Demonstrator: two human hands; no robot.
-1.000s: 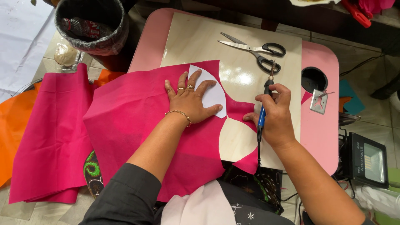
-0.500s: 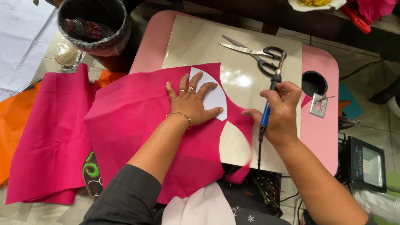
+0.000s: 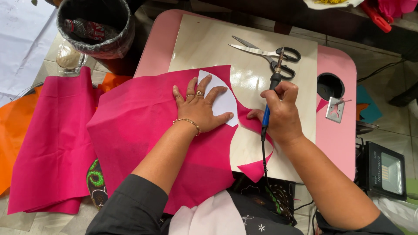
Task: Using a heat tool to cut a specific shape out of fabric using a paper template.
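Pink fabric [image 3: 143, 130] lies across the board's [image 3: 261, 74] left half, the left hand [image 3: 200, 109] spread flat on it and on a white paper template [image 3: 226, 102]. At three o'clock of that hand, the right hand [image 3: 283, 113] is fisted around a blue-handled corded tool [image 3: 269, 102], tip raised, apparently clear of the fabric. Scissors [image 3: 270, 54] lie at twelve o'clock of the tool.

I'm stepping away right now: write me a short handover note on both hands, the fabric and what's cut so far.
Left hand: flat, fingers spread, pressing the white paper template onto the pink fabric.
Right hand: gripping the corded hot-cutter pen, tip raised off the cloth, pointing toward the scissors.
Done: a curve is cut along the template's right edge; a loose pink strip hangs off by the table's near edge.
Left: the top of the template has uncut fabric around it.
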